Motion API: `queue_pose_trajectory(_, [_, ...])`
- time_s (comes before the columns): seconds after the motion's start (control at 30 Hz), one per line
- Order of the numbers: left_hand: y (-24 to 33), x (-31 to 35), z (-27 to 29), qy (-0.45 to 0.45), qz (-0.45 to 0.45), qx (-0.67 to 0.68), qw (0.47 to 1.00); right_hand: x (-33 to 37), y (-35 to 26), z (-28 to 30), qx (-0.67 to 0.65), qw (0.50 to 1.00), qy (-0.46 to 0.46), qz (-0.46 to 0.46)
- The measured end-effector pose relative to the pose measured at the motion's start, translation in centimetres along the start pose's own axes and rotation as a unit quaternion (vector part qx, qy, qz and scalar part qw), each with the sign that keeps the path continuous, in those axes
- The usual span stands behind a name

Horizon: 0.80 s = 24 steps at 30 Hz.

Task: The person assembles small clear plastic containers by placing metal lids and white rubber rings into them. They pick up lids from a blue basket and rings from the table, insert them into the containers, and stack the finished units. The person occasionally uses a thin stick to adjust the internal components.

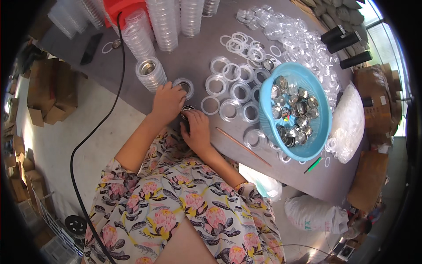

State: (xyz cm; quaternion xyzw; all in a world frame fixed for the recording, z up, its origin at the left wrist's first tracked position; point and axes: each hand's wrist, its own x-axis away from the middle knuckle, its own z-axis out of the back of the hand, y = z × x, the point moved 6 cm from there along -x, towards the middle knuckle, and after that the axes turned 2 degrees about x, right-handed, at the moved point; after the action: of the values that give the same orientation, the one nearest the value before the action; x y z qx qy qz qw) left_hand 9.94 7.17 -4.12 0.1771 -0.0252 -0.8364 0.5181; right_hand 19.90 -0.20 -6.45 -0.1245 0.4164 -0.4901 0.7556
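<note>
My left hand reaches over the table's near edge, its fingers bent onto the near rim of a clear round plastic lid with a metallic piece in its middle. Close by on the right, my right hand has its fingers curled on a small round metal cap at the table edge. Its thumb points toward the left hand, and part of the cap is hidden under the fingers. Just beyond the left hand stands a short stack of clear round lids, the top one holding a metal piece.
Loose clear rings lie right of my hands, beside a thin brown stick. A blue basket holds several metal caps. Behind it spreads a heap of clear plastic parts. Tall clear stacks stand at the back; a black cable hangs at left.
</note>
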Motion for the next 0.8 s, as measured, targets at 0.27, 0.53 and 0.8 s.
queue_pose_trajectory(0.27, [2.6,1.1,12.7,0.187,-0.007,0.024,0.982,0.9,0.4,0.0,0.003,1.000,0.017,-0.009])
queue_pose_trajectory(0.53, [-4.7,-0.1,11.8,0.090,0.018,-0.057,0.994,0.5,0.7,-0.2,0.004,1.000,0.014,0.013])
queue_pose_trajectory(0.8, [-4.6,1.2,12.8,0.220,0.031,0.046,0.974,0.2,0.7,-0.1,0.006,0.999,0.033,0.017])
